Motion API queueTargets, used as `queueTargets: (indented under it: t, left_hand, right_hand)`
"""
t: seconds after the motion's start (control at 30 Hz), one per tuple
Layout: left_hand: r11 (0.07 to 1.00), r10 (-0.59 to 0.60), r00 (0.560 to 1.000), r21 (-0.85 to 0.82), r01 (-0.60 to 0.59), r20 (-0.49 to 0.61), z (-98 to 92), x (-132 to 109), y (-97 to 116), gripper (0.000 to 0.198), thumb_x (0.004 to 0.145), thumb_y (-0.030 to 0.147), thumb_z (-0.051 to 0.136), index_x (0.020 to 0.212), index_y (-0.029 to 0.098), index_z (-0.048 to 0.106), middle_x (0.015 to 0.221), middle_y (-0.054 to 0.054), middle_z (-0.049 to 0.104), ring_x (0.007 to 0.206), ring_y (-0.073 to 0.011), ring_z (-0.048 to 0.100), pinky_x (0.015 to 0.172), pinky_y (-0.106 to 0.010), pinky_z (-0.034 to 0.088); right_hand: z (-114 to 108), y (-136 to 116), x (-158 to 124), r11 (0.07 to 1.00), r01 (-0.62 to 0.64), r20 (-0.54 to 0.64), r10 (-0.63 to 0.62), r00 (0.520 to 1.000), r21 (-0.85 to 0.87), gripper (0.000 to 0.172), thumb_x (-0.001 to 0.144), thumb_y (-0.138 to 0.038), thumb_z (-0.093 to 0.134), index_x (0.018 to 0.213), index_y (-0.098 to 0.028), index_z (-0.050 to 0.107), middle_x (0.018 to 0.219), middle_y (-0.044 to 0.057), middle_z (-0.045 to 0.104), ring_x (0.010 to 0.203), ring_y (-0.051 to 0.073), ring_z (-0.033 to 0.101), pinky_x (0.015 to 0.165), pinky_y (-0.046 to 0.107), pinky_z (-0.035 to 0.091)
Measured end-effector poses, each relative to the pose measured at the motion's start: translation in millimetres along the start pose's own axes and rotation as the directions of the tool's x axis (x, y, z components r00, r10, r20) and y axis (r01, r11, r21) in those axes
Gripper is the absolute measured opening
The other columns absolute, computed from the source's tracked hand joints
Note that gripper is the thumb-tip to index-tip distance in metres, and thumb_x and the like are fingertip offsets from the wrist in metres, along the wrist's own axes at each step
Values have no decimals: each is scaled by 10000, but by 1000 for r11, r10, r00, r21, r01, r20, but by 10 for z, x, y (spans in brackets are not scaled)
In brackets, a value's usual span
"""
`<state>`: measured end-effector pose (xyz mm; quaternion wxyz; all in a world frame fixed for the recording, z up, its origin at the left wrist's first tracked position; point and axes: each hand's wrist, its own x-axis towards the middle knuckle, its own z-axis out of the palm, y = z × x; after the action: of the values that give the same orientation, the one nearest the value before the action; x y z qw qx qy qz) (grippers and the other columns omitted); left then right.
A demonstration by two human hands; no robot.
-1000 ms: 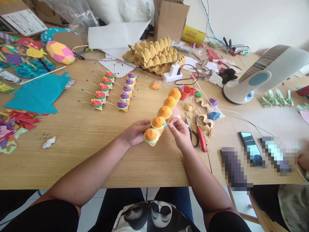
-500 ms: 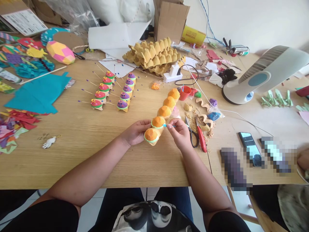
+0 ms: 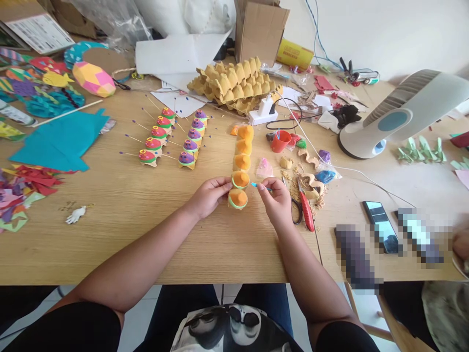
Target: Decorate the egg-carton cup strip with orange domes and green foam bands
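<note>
My left hand (image 3: 207, 196) grips the near end of an orange egg-carton strip (image 3: 241, 161), a row of painted domes lying straight away from me on the wooden table (image 3: 128, 234). The two nearest domes have green rings at their bases. My right hand (image 3: 277, 199) is pinched on a thin blue tool (image 3: 256, 185) whose tip points at the strip, just right of it and a little apart.
Two finished carton rows (image 3: 171, 138) with sticks stand to the left. Red-handled scissors (image 3: 302, 205), clay bits and a red cup (image 3: 281, 141) lie right. A white fan (image 3: 403, 110), a phone (image 3: 381, 226), egg trays (image 3: 234, 85) and paper scraps surround them.
The carton strip has been swung from a diagonal to pointing straight away from me. My right hand with the blue tool has drawn slightly back from the strip.
</note>
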<state>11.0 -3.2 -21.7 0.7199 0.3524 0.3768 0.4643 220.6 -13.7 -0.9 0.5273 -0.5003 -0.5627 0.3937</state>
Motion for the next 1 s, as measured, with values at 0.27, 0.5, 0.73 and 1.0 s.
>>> queueTargets:
  t: [0.27, 0.5, 0.73, 1.0]
  left_hand:
    - [862, 215, 975, 458, -219, 62, -18, -35, 33, 276, 905, 420, 685, 924, 152, 746, 833, -26, 706, 748, -141, 601, 702, -254, 488]
    - [659, 370, 916, 651, -378, 157, 54, -101, 88, 202, 927, 294, 624, 780, 165, 675, 732, -5, 589, 694, -133, 553, 646, -252, 438]
    - [490, 454, 853, 727, -481, 258, 95, -136, 77, 164, 932, 220, 603, 792, 169, 672, 709, 0, 550, 650, -118, 518, 597, -244, 392]
    - [463, 468, 828, 713, -526, 307, 103, -151, 75, 197, 951, 217, 591, 771, 171, 657, 671, 8, 519, 624, -116, 498, 588, -251, 384]
  right_hand:
    - [-22, -59, 10, 907, 237, 43, -237, 971, -349, 112, 914, -312, 680, 839, -230, 667, 769, 16, 644, 791, 192, 581, 792, 356, 469]
    - [-14, -109, -20, 836, 366, 127, -345, 930, -408, 115, 908, -274, 701, 802, -242, 670, 666, -7, 576, 734, 190, 551, 752, 357, 445]
    - [6, -131, -47, 914, 273, 117, -248, 962, -302, 162, 885, -279, 720, 756, -237, 631, 671, -14, 556, 702, 171, 535, 702, 337, 435]
    - [42, -131, -59, 953, 185, 140, -155, 978, -241, 183, 885, -315, 707, 784, -231, 580, 702, -15, 542, 699, 161, 518, 671, 320, 418]
